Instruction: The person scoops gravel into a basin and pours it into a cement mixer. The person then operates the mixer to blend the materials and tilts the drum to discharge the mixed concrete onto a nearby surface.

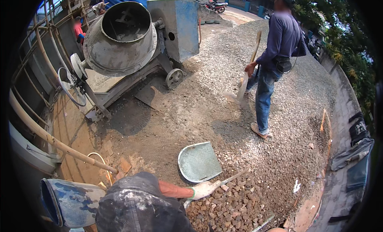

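Neither my left hand nor my right hand can be made out. Before me a co-worker in a dark, white-stained garment (131, 205) bends low; this co-worker's white-gloved hand (205, 190) grips a thin tool handle (235, 176) over coarse broken stone (227, 208). A grey scoop-shaped pan (200, 162) lies on the ground just beyond the glove. At the bottom edge are part of a pale rod (264, 223) and a small skin-coloured shape (276, 230); what that shape is, I cannot tell. Farther off, a standing co-worker (278, 43) holds a shovel (255, 49), its blade at the gravel.
A cement mixer (122, 55) stands upper left beside bamboo scaffolding (57, 143). A blue-stained plastic drum (77, 202) lies tilted at lower left. Another person in red (79, 29) is behind the mixer. A low wall (344, 91) borders the gravel on the right, with cloth and bags (354, 154) on it.
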The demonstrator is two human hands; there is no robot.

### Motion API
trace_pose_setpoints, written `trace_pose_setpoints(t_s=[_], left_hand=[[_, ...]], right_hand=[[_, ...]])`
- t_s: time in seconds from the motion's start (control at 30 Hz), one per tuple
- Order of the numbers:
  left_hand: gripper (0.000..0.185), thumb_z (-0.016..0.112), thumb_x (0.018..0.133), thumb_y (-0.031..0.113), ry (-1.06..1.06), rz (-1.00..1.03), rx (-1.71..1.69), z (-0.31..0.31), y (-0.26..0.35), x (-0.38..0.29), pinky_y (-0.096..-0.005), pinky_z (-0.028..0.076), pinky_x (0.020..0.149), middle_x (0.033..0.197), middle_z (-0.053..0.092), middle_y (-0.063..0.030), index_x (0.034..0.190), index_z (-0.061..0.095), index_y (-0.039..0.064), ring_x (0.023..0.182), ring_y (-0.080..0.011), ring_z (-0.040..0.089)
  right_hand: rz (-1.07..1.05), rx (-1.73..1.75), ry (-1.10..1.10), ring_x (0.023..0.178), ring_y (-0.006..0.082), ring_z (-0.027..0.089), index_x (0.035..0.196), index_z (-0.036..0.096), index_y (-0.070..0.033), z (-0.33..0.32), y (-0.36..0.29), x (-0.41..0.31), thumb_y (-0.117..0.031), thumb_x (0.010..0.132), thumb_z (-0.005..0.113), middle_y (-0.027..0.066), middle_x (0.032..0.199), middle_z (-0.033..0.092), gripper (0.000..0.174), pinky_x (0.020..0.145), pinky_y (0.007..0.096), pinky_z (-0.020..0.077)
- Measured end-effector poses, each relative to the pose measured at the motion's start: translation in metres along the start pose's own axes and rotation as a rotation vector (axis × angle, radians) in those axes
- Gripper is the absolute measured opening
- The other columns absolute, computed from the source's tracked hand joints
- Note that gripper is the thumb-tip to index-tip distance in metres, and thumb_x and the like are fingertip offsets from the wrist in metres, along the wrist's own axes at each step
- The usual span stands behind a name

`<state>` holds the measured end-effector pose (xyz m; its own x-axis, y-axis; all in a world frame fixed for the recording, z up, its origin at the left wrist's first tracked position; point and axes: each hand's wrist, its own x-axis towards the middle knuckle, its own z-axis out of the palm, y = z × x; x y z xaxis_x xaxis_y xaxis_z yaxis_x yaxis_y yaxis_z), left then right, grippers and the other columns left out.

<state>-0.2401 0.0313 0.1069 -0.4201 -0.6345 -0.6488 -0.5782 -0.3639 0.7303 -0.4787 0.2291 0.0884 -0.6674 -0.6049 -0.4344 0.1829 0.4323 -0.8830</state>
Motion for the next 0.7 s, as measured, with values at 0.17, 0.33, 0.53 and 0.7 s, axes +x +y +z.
trace_pose_setpoints(t_s=[0.17,0.33,0.53,0.7], left_hand=[[0.097,0.019,0.097,0.084,-0.028,0.024,-0.111,-0.021,-0.067,-0.017,-0.0396,0.048,0.064,0.074,0.059,-0.0088,0.105,0.073,0.004,0.07,-0.0211,0.058],[0.092,0.021,0.1,0.08,-0.131,-0.177,-0.211,-0.072,-0.121,0.019,-0.0392,0.043,0.064,0.068,0.051,-0.0054,0.114,0.074,0.006,0.069,-0.0192,0.051],[0.08,0.024,0.109,0.062,0.011,-0.166,-0.407,-0.238,-0.142,0.046,-0.0472,0.05,0.069,0.073,0.063,-0.0154,0.107,0.071,-0.002,0.072,-0.0295,0.062],[0.054,0.04,0.109,0.055,0.36,0.132,-1.091,-0.48,-0.096,-0.008,-0.0381,0.041,0.064,0.073,0.051,-0.0003,0.111,0.069,0.01,0.069,-0.0178,0.045]], right_hand=[[0.009,-0.021,-0.091,0.069,0.0182,0.055,0.1,0.067,-0.002,0.066,-0.052,0.021,-0.03,0.104,0.059,0.0038,0.075,0.06,0.03,0.06,0.0345,0.0462],[0.049,-0.06,-0.128,0.061,0.0173,0.053,0.094,0.066,-0.003,0.143,-0.084,0.049,-0.033,0.104,0.058,0.0024,0.068,0.056,0.033,0.054,0.034,0.0446],[0.028,-0.108,-0.199,0.052,0.0162,0.05,0.086,0.065,-0.003,0.319,-0.182,0.054,-0.035,0.103,0.058,0.0008,0.06,0.052,0.037,0.046,0.0334,0.0426],[-0.181,-0.273,-0.354,0.044,0.0153,0.048,0.079,0.064,-0.004,0.519,-0.386,0.006,-0.037,0.102,0.058,-0.0006,0.053,0.049,0.041,0.04,0.0328,0.041]])
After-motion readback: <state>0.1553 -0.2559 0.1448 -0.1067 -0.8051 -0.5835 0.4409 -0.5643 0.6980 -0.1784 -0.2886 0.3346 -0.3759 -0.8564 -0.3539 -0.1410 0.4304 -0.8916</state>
